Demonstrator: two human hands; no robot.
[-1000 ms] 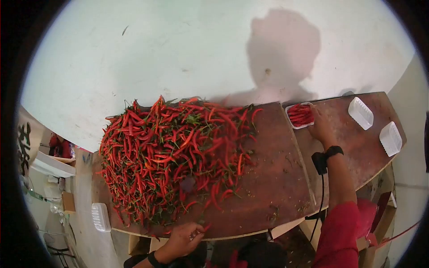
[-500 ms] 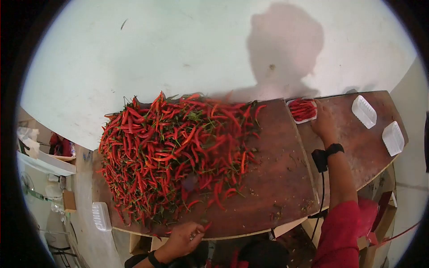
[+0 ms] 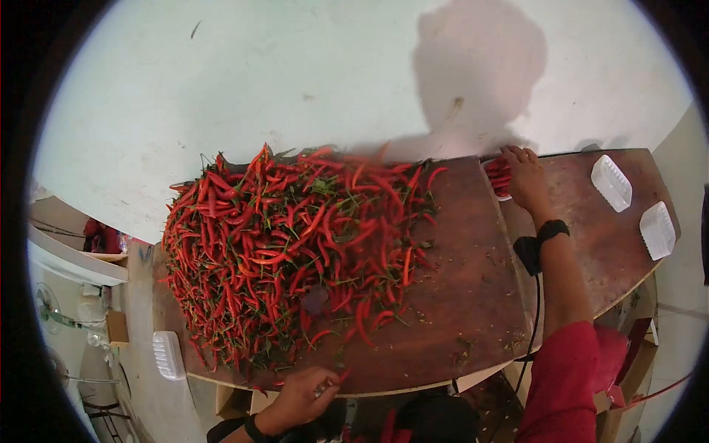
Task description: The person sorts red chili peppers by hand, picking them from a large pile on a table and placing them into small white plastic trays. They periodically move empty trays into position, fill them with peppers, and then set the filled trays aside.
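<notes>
My left hand (image 3: 304, 399) is at the table's front edge, its fingers pinched on a red chili pepper (image 3: 345, 374) whose tip sticks out. A big heap of red chili peppers (image 3: 281, 251) with green stems lies just beyond it. At the back of the table, my right hand (image 3: 529, 181) reaches over a small white tray (image 3: 504, 198) with red chili peppers (image 3: 498, 174) lying side by side in it. The right fingers curl down over the tray's right part; their tips, and whatever they hold, are hidden.
Two white plastic trays (image 3: 611, 183) (image 3: 657, 230) stand at the right end of the brown table (image 3: 473, 273). Another white tray (image 3: 168, 355) is at the left front corner. A black plug with a cable (image 3: 527, 255) hangs by my right wrist. The white wall (image 3: 295, 81) rises behind.
My right hand has moved left and over the filled tray, covering more of its chili peppers. My left hand stays in place with its chili pepper. The view has shifted slightly.
</notes>
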